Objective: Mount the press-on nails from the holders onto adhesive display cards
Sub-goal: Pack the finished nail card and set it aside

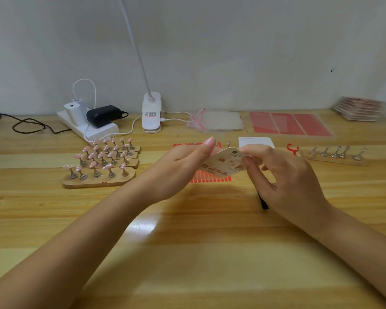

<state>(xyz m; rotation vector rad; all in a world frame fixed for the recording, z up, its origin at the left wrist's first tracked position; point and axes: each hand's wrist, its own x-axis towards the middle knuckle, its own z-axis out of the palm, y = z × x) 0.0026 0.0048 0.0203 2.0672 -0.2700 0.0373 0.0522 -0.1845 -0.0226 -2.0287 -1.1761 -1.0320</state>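
A cream display card (pixel 224 162) with several nails on it is held tilted above the table, between both hands. My left hand (pixel 185 166) grips its left edge, thumb up. My right hand (pixel 283 172) pinches its right corner. Under the card lies a red striped adhesive sheet (pixel 210 179). Several wooden holders (pixel 98 181) with pink nails on metal stems stand at the left. One wooden holder (pixel 334 158) with bare stems lies at the right. A blank white card (pixel 255 142) lies behind my right hand.
At the back stand a power strip (pixel 89 126) with chargers, a white clip lamp (pixel 152 114), clear bags (pixel 216 121), red adhesive sheets (pixel 288 124) and a stack of finished cards (pixel 358 109). A red tool (pixel 292 149) and a black object (pixel 263 202) lie near my right hand.
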